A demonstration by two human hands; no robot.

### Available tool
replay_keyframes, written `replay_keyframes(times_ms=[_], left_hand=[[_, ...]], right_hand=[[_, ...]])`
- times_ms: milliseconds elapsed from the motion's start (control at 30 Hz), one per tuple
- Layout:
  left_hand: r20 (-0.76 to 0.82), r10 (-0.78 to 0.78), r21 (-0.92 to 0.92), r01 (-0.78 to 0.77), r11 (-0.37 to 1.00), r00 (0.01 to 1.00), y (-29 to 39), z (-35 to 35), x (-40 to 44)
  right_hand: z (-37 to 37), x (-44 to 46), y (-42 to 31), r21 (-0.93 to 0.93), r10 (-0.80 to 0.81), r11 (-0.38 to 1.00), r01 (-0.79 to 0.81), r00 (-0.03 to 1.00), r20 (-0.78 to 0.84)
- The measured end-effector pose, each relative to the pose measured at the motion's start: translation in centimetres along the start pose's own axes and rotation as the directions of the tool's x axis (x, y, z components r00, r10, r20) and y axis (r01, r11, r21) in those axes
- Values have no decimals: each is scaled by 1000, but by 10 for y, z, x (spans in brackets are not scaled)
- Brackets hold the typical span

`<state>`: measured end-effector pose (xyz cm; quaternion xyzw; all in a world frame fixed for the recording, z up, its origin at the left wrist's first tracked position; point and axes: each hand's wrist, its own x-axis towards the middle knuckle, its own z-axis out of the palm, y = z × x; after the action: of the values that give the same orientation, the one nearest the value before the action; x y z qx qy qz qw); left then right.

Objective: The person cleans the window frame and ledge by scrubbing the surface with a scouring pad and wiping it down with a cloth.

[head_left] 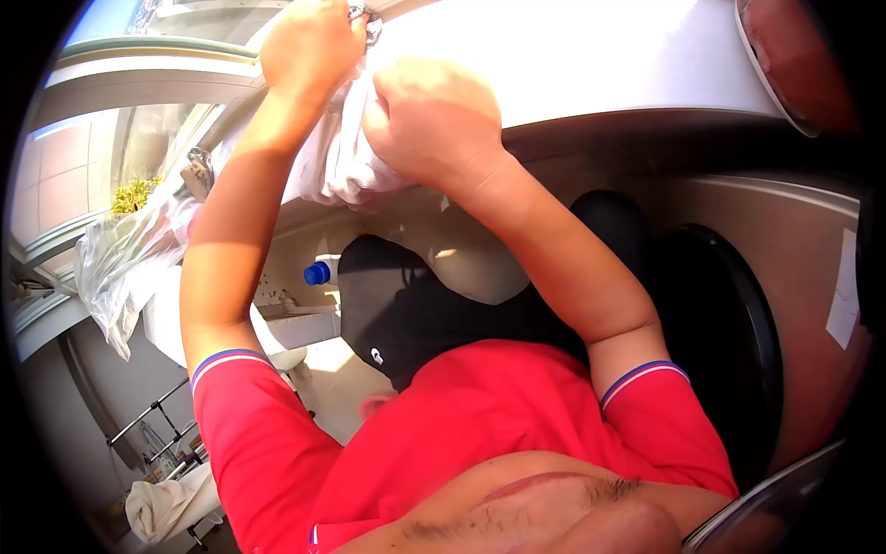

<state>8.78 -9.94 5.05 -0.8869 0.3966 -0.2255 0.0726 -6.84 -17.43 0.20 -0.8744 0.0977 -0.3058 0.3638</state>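
Observation:
My left hand [314, 51] is at the top of the view, over the white tabletop's edge, with its fingers closed. At its fingertips shows a small crumpled, shiny grey-and-clear thing [371, 26]. Lower and to the right, my right hand [434, 120] is curled into a fist. A bunched white cloth [341, 152] runs between both hands and hangs in folds below the table edge. Both hands appear to grip it, though the fingertips are mostly hidden.
The sunlit white tabletop [572, 55] carries a reddish-brown rounded object [803, 55] at right. Clear plastic [125, 268] hangs by the window at left. Below are a blue cap [317, 273], my dark-trousered legs [397, 295], a black round seat [711, 342] and a metal rack [166, 425].

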Motion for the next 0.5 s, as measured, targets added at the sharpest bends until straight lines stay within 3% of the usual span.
replay_keyframes(times_ms=[67, 167, 267, 300, 333, 367, 500], left_hand=[[69, -106, 28, 105, 994, 992, -25, -6, -14], [37, -139, 54, 136, 989, 990, -36, -5, -16], [-53, 19, -15, -20, 1000, 998, -6, -1, 2], [-157, 60, -72, -72, 995, 986, 12, 4, 13], [-147, 49, -125, -67, 990, 988, 37, 0, 24], [-76, 94, -51, -98, 994, 993, 61, 0, 38], [-104, 211, -148, -225, 963, 972, 125, -15, 76]], right_hand=[[-3, -3, -2, -8, -50, 999, 51, 998, 34], [3, -6, -1, -23, -123, 992, 124, 991, 60], [4, -4, -4, 44, -113, 993, 111, 993, 25], [3, -4, -4, 42, -124, 992, 122, 992, 29], [0, -4, -4, 34, -131, 991, 130, 991, 32], [-3, -4, -1, 27, -138, 990, 137, 990, 36], [-12, -4, 3, -14, -98, 995, 101, 985, 143]])
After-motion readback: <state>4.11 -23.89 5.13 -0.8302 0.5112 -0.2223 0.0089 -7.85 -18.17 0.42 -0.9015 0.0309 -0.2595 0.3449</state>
